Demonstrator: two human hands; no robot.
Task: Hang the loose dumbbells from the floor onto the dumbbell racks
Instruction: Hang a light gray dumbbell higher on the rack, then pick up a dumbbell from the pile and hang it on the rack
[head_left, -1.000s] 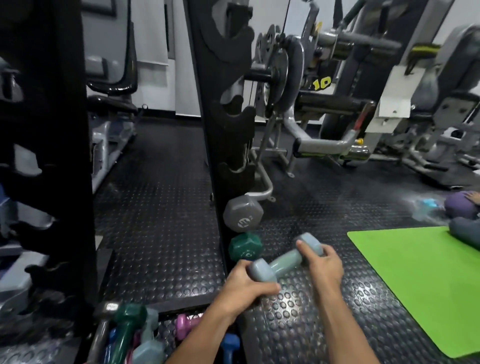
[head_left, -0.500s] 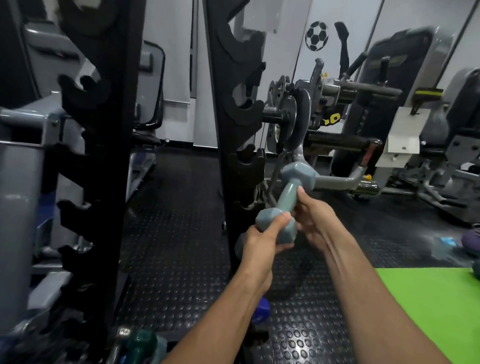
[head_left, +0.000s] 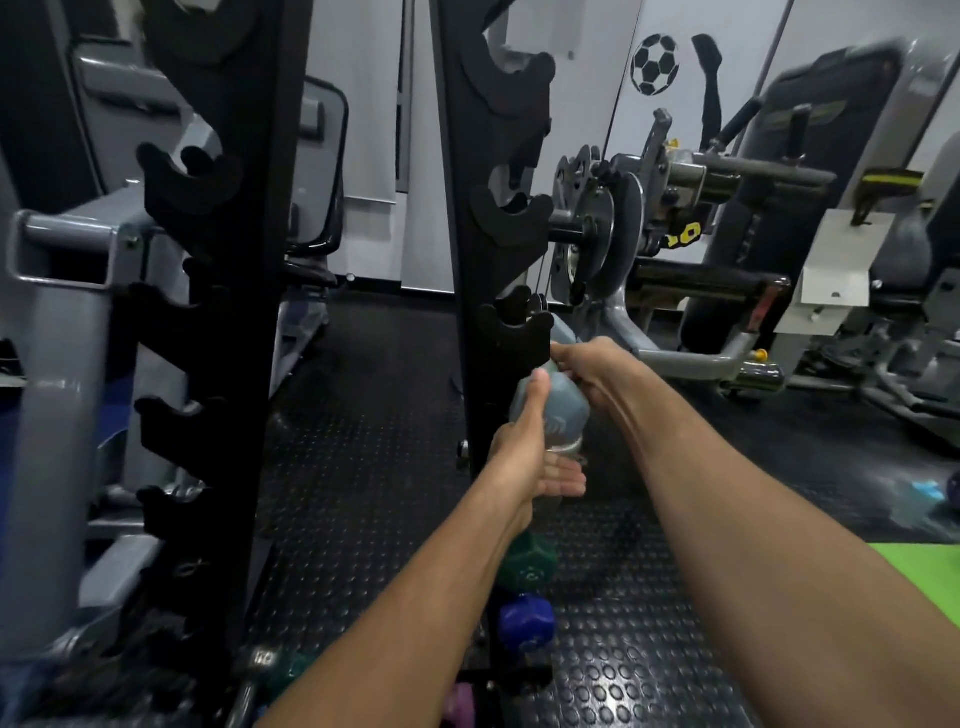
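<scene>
A black dumbbell rack (head_left: 483, 218) is standing upright at the centre of a gym floor of studded rubber matting (head_left: 363, 467), with a second black rack (head_left: 228, 260) rising at nine o'clock and a plate-loaded weight machine (head_left: 649, 223) filling the two o'clock quarter. A green mat (head_left: 930, 571) is cutting in at four o'clock. Against the central rack, a person is bringing a grey-blue dumbbell (head_left: 563, 410) up beneath an open cradle (head_left: 514, 322), the weight sitting just below and to the right of that hook, at the middle of the frame. The left hand (head_left: 524, 457) is cupping the near head from below, thumb lying up its side and fingers spread flat underneath; the right hand (head_left: 587, 369) is wrapping over the far end, fingers curled round it. A green dumbbell (head_left: 530, 561) and a blue dumbbell (head_left: 524, 623) are hanging lower on the same rack at six o'clock.

The dumbbell appears rigid, coated and smooth, probably modest in weight but dense enough to swing if held by one head; gripping the narrow handle between the heads, with a palm under one end, looks the surest hold for seating it.

The handle and far head are being hidden behind the hands, so whether it is touching the cradle cannot be told. The loose dumbbells at seven o'clock are blurred and cut off by the frame's edge.
</scene>
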